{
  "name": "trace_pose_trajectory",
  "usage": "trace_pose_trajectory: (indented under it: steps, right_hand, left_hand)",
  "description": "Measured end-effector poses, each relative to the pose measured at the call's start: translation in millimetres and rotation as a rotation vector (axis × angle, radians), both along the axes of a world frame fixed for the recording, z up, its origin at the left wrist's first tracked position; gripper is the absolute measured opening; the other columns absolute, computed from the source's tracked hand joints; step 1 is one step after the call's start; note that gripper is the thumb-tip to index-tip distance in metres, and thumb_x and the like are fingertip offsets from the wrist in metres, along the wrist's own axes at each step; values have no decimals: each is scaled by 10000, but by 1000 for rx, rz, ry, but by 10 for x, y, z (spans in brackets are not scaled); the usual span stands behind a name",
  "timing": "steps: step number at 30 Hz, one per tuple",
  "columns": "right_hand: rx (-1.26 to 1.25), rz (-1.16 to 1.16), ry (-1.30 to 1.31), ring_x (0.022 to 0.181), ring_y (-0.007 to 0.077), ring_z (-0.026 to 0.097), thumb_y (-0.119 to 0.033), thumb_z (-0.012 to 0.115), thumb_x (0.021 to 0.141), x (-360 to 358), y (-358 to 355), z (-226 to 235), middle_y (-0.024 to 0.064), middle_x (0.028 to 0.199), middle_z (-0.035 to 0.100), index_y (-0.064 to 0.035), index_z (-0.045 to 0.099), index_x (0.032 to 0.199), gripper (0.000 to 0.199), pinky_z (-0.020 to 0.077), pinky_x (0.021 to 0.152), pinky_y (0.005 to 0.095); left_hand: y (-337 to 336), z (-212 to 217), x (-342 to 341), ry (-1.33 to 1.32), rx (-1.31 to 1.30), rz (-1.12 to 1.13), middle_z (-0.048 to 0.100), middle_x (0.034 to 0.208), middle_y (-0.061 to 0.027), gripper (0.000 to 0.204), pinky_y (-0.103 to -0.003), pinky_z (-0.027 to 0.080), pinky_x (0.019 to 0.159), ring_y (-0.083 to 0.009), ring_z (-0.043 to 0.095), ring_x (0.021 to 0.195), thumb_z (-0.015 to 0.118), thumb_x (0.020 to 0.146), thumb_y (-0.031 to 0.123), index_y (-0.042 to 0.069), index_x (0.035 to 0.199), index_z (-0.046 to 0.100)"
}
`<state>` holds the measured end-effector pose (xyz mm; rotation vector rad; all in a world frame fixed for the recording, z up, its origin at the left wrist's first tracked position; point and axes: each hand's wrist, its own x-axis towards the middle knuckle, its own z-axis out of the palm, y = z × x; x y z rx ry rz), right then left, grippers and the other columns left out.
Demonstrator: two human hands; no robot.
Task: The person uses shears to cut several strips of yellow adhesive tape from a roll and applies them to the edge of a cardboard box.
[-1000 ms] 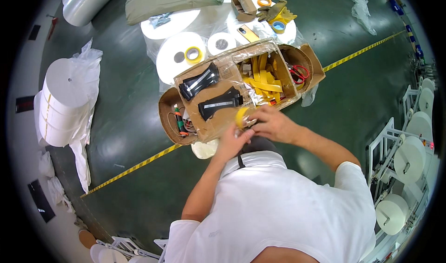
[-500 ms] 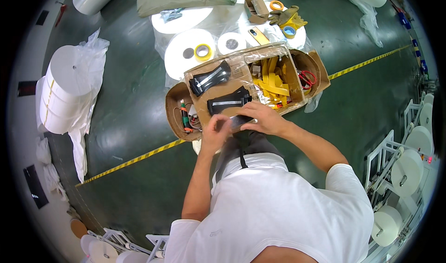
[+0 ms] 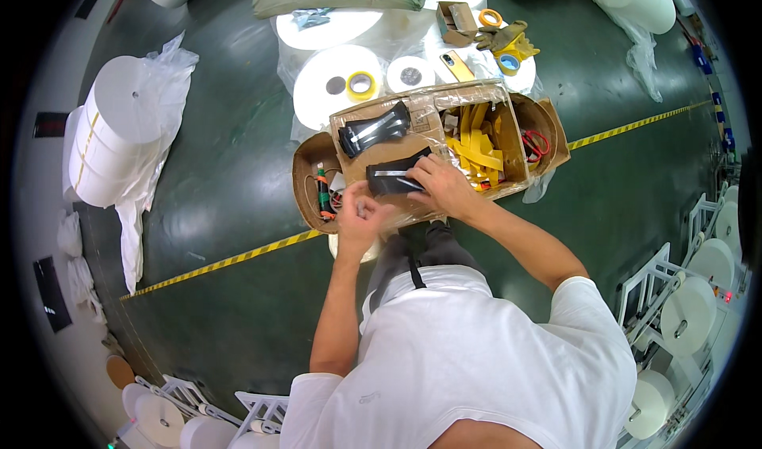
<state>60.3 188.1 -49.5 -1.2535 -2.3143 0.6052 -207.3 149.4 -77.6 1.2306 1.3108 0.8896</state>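
Two stacks of glossy black plastic strips lie on a brown cardboard box point(image 3: 347, 143). The far black stack point(image 3: 373, 129) sits apart from my hands. On the near stack point(image 3: 389, 181) rests a black strip with a pale shine along it. My right hand point(image 3: 446, 185) is closed on the right end of that strip, its fingers pressing down at the stack. My left hand point(image 3: 363, 219) hovers off the box's near left edge, fingers loosely curled and apart. Nothing shows in it, though slight blur softens the fingertips.
An inset compartment holds yellow strips point(image 3: 481, 149). Red-handled scissors point(image 3: 536, 144) sit in the right side pocket, a green-and-black tool point(image 3: 323, 191) in the left one. Beyond stand white rolls point(image 3: 311, 104) bearing yellow tape point(image 3: 361, 86), a phone point(image 3: 457, 65) and gloves point(image 3: 508, 38).
The black strip that was between both hands near my body is now on the near stack under my right hand. My left hand has come away to the left. The whole view has shifted slightly.
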Motion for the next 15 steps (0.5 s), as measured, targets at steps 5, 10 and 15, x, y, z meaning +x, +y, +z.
trace_pose_trajectory:
  steps: [5, 10, 15]
  right_hand:
    - [91, -81, -232, 1211, 346, 605, -283, 908, 852, -93, 128, -231, 119, 1230, 636, -77, 693, 1258, 504, 524, 1020, 455]
    - [161, -127, -129, 1226, 346, 611, -311, 926, 853, -22, 38, 181, 122, 1299, 659, -91, 715, 1353, 586, 524, 1034, 439]
    - [-491, 169, 470, 1074, 279, 719, -199, 866, 933, -86, -60, 700, 130, 1196, 732, -65, 724, 1365, 474, 585, 945, 415]
  left_hand:
    - [3, 7, -85, -48, -17, -68, 680, 958, -36, 970, -198, 452, 619, -30, 524, 688, 967, 875, 47, 42, 1627, 354]
    - [-7, 328, 2, -58, -31, -218, 687, 1141, -92, 1287, -184, 464, 615, -26, 501, 666, 1074, 727, 112, 52, 1704, 238]
    - [77, 383, 177, -31, 153, -413, 652, 1381, -134, 1562, -284, 571, 826, -142, 662, 1015, 1124, 626, 234, 69, 1774, 79]
